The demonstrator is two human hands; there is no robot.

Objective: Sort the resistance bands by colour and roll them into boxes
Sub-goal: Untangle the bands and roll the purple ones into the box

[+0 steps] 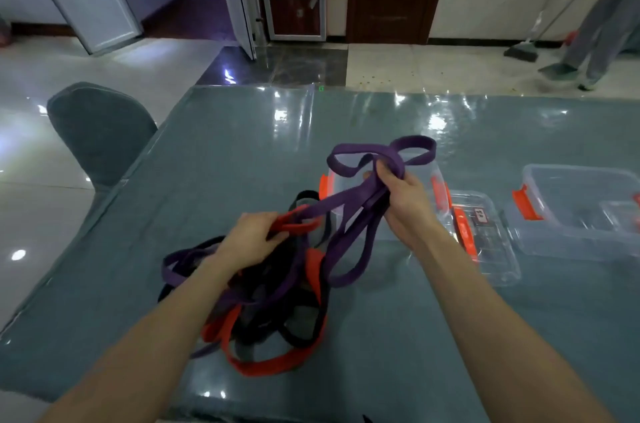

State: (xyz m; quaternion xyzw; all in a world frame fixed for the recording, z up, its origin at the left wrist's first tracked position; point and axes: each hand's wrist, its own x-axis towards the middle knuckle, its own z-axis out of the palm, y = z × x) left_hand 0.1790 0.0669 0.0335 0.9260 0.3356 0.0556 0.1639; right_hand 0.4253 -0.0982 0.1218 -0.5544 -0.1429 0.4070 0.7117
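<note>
A tangled heap of purple, red and black resistance bands (277,301) lies on the table in front of me. My right hand (405,204) grips a bunch of purple band (377,154), lifted above a clear box with orange latches (420,176); loops of it stick out past my fingers and strands trail down into the heap. My left hand (254,237) pinches a red band (298,223) at the top of the heap, where a purple strand crosses it.
A clear lid (485,235) lies right of the near box, and a second clear box (578,211) stands further right. The grey table (225,145) has a shiny cover. A grey chair (100,131) stands at the left. A person sweeps at the far right.
</note>
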